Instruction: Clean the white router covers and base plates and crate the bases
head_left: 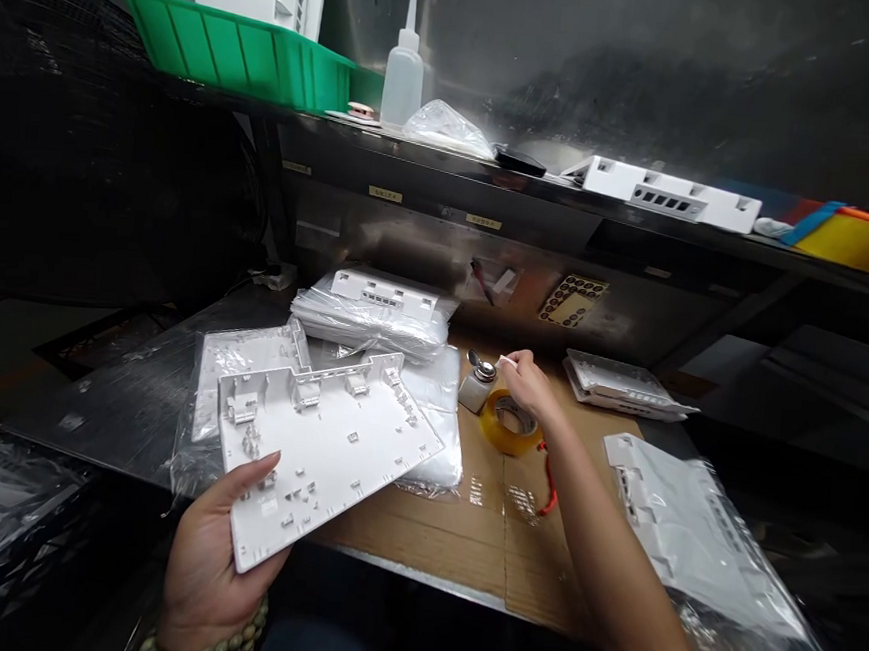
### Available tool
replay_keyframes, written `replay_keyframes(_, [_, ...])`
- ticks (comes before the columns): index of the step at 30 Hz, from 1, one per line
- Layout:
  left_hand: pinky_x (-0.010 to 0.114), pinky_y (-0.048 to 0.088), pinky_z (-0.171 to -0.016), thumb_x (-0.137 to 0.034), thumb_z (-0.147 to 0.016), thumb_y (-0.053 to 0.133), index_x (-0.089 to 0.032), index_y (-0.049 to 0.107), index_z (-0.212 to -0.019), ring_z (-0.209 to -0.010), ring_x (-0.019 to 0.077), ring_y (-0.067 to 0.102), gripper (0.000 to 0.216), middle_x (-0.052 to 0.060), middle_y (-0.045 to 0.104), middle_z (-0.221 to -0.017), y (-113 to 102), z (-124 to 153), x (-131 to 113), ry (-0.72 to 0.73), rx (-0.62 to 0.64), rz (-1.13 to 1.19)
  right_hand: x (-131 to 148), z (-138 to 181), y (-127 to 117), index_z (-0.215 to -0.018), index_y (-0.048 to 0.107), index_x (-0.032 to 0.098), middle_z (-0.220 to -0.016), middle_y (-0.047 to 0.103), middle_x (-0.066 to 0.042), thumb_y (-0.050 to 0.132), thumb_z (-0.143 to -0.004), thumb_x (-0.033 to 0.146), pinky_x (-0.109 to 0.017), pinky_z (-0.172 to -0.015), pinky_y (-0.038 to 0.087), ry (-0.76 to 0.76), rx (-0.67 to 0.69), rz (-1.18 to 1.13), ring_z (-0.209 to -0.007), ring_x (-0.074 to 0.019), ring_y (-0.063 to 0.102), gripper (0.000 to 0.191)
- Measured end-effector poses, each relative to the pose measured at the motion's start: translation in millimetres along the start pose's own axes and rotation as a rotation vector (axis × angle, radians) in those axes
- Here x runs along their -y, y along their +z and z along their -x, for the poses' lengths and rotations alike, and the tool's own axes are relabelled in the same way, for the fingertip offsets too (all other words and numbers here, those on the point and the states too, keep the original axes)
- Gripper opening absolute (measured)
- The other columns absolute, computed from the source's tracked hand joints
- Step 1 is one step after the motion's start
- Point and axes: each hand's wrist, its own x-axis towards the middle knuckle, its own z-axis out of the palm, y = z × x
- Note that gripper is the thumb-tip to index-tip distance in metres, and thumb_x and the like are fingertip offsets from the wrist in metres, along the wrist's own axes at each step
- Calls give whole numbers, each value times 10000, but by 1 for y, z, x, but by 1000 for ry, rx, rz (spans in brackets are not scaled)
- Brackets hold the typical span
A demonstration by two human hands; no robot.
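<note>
Fingers of my left hand (205, 558) are grasping the cover (326, 457) at its lower left corner, thumb pressing on the inner face. The cover is tilting above the near edge of the table (119, 411), ribbed side facing me. Fingers of my right hand (526, 383) are pinching a white piece (507, 361), too small to identify. Just left of it, the bottle (476, 389) is standing with its lid raised; the tape (499, 433) is lying nearer me on cardboard (425, 540).
</note>
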Motion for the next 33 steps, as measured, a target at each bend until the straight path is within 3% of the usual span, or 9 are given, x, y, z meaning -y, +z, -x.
replay_keyframes(6, [513, 630, -961, 33, -893, 537, -133, 585, -1426, -895, 314, 799, 561, 104, 832, -940, 11, -5, 7, -42, 96, 81, 14, 6, -7, -886, 708, 196, -1049, 701, -102, 665, -901, 291, -389, -892, 468, -161, -48, 23, -982, -268, 644, 105])
replay_keyframes(10, [568, 617, -970, -45, -936, 528, -24, 591, -1378, -956, 362, 787, 446, 186, 818, -966, 17, -7, 10, -158, 137, 146, 29, 30, -14, -995, 713, 185, -1052, 723, -115, 662, -914, 373, -415, -874, 486, -185, -170, -78, -962, -287, 654, 211])
replay_keyframes(13, [566, 620, -963, -73, -928, 571, 4, 629, -1302, -965, 375, 784, 386, 203, 812, -956, 22, -7, 12, -229, 154, 160, 57, 81, -17, -1121, 694, 234, -1050, 744, -62, 625, -971, 475, -375, -830, 537, -304, -163, -265, -908, -234, 686, 292])
replay_keyframes(15, [547, 629, -949, -60, -903, 601, 1, 656, -1241, -939, 368, 788, 348, 183, 810, -897, 26, -5, 16, -240, 150, 150, 82, 127, -16, -1131, 694, 266, -1072, 733, -47, 661, -980, 397, -366, -863, 555, -524, -56, -473, -973, -224, 690, 202])
replay_keyframes(17, [525, 638, -930, -38, -888, 595, -5, 672, -1189, -901, 353, 791, 312, 155, 800, -835, 31, -1, 19, -238, 141, 134, 107, 170, -11, -1145, 684, 271, -1086, 702, -52, 646, -998, 284, -342, -855, 567, -697, 60, -536, -996, -205, 678, 153])
replay_keyframes(20, [481, 641, -923, 7, -870, 546, -30, 671, -1204, -891, 323, 791, 358, 134, 800, -878, 37, 6, 24, -237, 145, 119, 131, 210, 3, -1154, 672, 250, -1077, 666, -62, 639, -988, 194, -319, -835, 575, -781, 133, -552, -985, -191, 662, 178])
replay_keyframes(26, [432, 620, -961, 60, -782, 595, -97, 635, -1322, -931, 298, 782, 564, 115, 799, -1030, 31, 7, 28, -143, 210, 86, 125, 217, 14, -1106, 669, 231, -1006, 663, -55, 652, -960, 160, -338, -778, 550, -804, 121, -497, -902, -196, 642, 163])
replay_keyframes(33, [498, 593, -1017, 40, -735, 670, -194, 574, -1425, -1011, 316, 771, 735, 92, 797, -1080, 25, 2, 37, -36, 265, 33, 129, 225, 19, -1079, 674, 229, -959, 671, -49, 665, -957, 185, -346, -763, 545, -791, 77, -522, -862, -197, 650, 130])
